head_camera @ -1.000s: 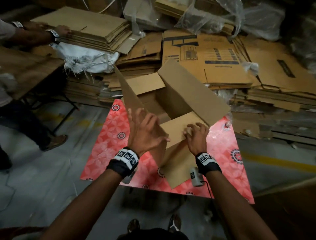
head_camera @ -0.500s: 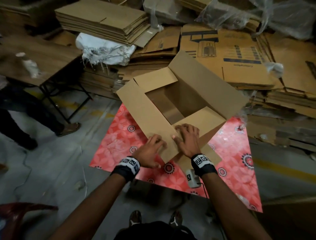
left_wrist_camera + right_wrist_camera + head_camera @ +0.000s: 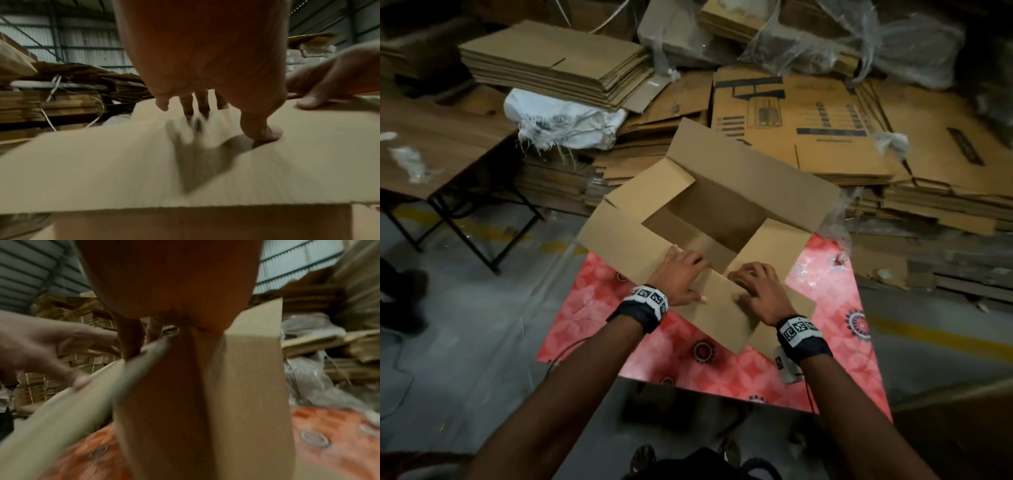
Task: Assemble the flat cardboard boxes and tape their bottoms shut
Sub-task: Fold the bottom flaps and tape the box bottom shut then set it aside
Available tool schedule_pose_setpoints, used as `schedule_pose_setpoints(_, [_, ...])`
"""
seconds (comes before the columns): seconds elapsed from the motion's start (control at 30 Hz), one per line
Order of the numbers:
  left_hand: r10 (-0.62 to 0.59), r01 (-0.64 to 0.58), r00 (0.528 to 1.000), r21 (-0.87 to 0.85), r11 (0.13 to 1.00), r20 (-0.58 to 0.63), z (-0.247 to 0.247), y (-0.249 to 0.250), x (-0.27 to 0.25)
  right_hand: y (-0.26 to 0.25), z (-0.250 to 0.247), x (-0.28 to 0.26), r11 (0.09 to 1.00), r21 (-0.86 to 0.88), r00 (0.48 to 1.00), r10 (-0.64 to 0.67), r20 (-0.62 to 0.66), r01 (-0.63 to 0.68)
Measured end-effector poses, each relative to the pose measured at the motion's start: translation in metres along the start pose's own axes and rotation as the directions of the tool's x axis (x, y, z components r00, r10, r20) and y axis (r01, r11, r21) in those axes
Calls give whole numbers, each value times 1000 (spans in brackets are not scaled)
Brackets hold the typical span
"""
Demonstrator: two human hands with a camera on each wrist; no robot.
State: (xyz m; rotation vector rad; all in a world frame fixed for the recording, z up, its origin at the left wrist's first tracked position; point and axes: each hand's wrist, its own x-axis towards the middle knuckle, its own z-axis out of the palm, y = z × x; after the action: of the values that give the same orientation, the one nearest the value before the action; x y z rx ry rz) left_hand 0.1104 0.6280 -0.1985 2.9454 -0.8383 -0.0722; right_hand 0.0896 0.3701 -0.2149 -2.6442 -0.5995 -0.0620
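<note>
A plain brown cardboard box (image 3: 750, 178) stands open-side up on a red patterned mat (image 3: 828, 329). Its far flap stands tilted up. The long left flap (image 3: 626, 240) lies folded down over the opening. My left hand (image 3: 681, 274) presses on that flap near its right end, with the fingers spread and the thumb on the board (image 3: 261, 131). My right hand (image 3: 756, 291) rests on the near flap (image 3: 722, 318), fingertips at its far edge. In the right wrist view the left flap's edge (image 3: 86, 399) crosses in front of the box wall, and the left hand (image 3: 51, 344) lies on it.
Stacks of flat cardboard (image 3: 551, 65) and printed flattened boxes (image 3: 808, 120) fill the back, with a torn white sack (image 3: 565, 116) and clear plastic wrap (image 3: 859, 41). A wooden table (image 3: 441, 147) stands at the left. A person's dark shoe (image 3: 404, 284) shows at the left edge.
The long left flap has gone from upright to folded flat, and my left hand came down with it. My right hand stayed on the near flap. The other person's arms have left the view.
</note>
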Motion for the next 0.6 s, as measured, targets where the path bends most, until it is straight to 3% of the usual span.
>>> schedule_pose_setpoints(0.1, [-33, 26, 996, -82, 996, -80, 19, 29, 9, -1, -8, 7, 985, -171, 998, 25, 62, -14])
schedule_pose_setpoints(0.2, [-95, 66, 984, -188, 980, -153, 32, 47, 18, -5, -8, 15, 950, -296, 988, 132, 78, -103])
schedule_pose_setpoints(0.27, [-138, 92, 974, -242, 966, -179, 33, 51, 23, -6, -15, 17, 941, -301, 987, 163, 3, -154])
schedule_pose_setpoints(0.33, [-152, 101, 971, -259, 960, -185, 30, 53, 26, -10, -30, 14, 949, -276, 980, 111, -164, -154])
schedule_pose_setpoints(0.4, [-159, 108, 969, -253, 961, -189, 28, 55, 29, -11, -49, 4, 962, -196, 909, 96, -405, -189])
schedule_pose_setpoints(0.5, [-148, 98, 965, -228, 969, -215, 28, 59, 32, -2, -75, -19, 928, -109, 731, 203, -652, -355])
schedule_pose_setpoints(0.6, [-130, 69, 956, -230, 971, -263, 31, 65, 38, 16, -81, -48, 707, -101, 572, 471, -671, -700])
